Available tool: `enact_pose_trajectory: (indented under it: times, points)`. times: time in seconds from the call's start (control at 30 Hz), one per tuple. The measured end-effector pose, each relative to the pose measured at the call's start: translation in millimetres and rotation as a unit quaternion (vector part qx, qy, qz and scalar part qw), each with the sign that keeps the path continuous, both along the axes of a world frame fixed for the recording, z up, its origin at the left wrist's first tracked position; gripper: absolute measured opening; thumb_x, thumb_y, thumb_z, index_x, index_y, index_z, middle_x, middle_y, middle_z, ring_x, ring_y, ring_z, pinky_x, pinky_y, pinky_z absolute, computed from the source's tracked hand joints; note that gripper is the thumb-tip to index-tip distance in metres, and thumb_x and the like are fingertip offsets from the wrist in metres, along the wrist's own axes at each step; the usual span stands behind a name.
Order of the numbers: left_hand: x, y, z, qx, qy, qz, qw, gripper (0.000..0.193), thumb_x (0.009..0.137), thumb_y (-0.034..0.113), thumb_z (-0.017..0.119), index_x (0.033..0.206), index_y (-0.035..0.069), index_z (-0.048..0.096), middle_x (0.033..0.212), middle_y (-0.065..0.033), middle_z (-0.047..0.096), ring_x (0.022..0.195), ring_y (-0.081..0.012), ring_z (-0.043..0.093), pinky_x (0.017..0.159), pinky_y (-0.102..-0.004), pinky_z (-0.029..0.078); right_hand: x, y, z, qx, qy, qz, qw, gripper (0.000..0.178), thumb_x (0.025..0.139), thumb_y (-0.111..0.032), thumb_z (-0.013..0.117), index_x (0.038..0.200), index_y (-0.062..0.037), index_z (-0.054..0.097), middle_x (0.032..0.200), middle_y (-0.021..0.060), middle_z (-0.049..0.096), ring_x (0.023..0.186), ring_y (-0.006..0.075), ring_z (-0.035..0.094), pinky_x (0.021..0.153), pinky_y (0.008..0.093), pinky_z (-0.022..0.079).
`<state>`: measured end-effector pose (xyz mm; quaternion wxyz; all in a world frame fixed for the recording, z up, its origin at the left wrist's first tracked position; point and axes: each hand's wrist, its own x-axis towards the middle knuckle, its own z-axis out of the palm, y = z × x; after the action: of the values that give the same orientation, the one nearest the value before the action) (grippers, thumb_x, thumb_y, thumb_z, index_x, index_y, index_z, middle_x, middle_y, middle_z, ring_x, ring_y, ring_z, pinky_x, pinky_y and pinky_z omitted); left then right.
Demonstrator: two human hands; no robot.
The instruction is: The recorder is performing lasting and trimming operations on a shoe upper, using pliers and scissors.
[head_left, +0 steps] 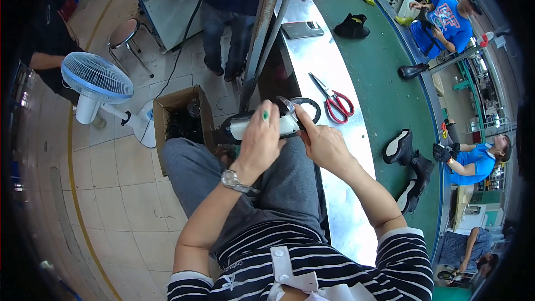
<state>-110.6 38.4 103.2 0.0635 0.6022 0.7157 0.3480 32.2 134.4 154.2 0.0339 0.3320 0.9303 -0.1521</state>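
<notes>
A black shoe point(226, 130) with a white underside lies across my lap, sole side up. My left hand point(261, 138) is closed over its middle, with a wristwatch at the wrist and a small green patch on one finger. What those fingers pinch, if anything, is hidden. With my right hand point(325, 144) I grip the shoe at its right end, the index finger stretched along the rim and the thumb below. Between the hands a shiny, pale curved strip point(286, 104) stands up from the shoe; its kind is unclear.
Red-handled scissors point(337, 106) and a dark phone point(302, 29) lie on the metal bench point(349, 189). Black shoes point(352, 26) stand on the green conveyor point(384, 89). At left are a carton of dark scraps point(184, 120), a fan point(97, 78) and a stool point(123, 33). Other people work nearby.
</notes>
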Motion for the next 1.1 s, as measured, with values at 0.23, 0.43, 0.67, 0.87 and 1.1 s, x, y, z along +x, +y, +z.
enact_pose_trajectory:
  times: [0.23,0.43,0.67,0.87,1.1]
  points:
    - [-17,-19,-9,-0.016,0.178,-0.013,0.984,0.068,0.071,0.009,0.074,0.128,-0.013,0.046,0.122,-0.0245,0.053,0.119,-0.038,0.048,0.107,-0.0435,0.036,-8,-7,25,0.038,0.079,0.012,0.996,0.066,0.093,-0.016,0.054,0.151,-0.0187,0.023,0.063,0.0198,0.063,0.057,0.0378,0.063,0.055,0.0482,0.048]
    - [-9,-21,-32,0.019,0.26,0.02,0.965,0.059,0.079,0.01,0.068,0.129,-0.015,0.047,0.124,-0.0285,0.053,0.12,-0.0436,0.049,0.11,-0.0488,0.034,-18,-16,6,0.048,-0.025,0.044,0.998,0.069,0.092,-0.014,0.054,0.152,-0.0154,0.021,0.062,0.017,0.063,0.054,0.0347,0.063,0.052,0.0452,0.048]
    - [-9,-23,-33,0.029,0.285,0.015,0.958,0.057,0.081,0.012,0.068,0.128,-0.013,0.049,0.124,-0.0265,0.056,0.126,-0.0436,0.047,0.11,-0.0504,0.034,-25,-26,1,0.029,-0.012,0.021,0.999,0.069,0.092,-0.013,0.054,0.152,-0.0149,0.02,0.063,0.0203,0.063,0.056,0.0382,0.064,0.052,0.0473,0.049]
    - [-8,-25,-37,0.08,0.22,0.025,0.972,0.039,0.084,0.004,0.059,0.118,-0.014,0.055,0.12,-0.0251,0.052,0.122,-0.0429,0.05,0.111,-0.05,0.035,-29,-31,13,0.037,0.046,0.023,0.998,0.069,0.092,-0.013,0.056,0.152,-0.0163,0.022,0.06,0.0174,0.061,0.051,0.0339,0.061,0.052,0.0434,0.047]
    - [-21,-35,10,-0.077,0.237,0.174,0.953,0.066,0.071,0.017,0.078,0.127,-0.008,0.051,0.126,-0.0202,0.052,0.121,-0.0345,0.048,0.107,-0.0457,0.035,-33,-24,14,0.043,-0.035,0.066,0.996,0.067,0.092,-0.014,0.055,0.152,-0.0185,0.023,0.06,0.0191,0.061,0.051,0.0352,0.062,0.051,0.0426,0.049]
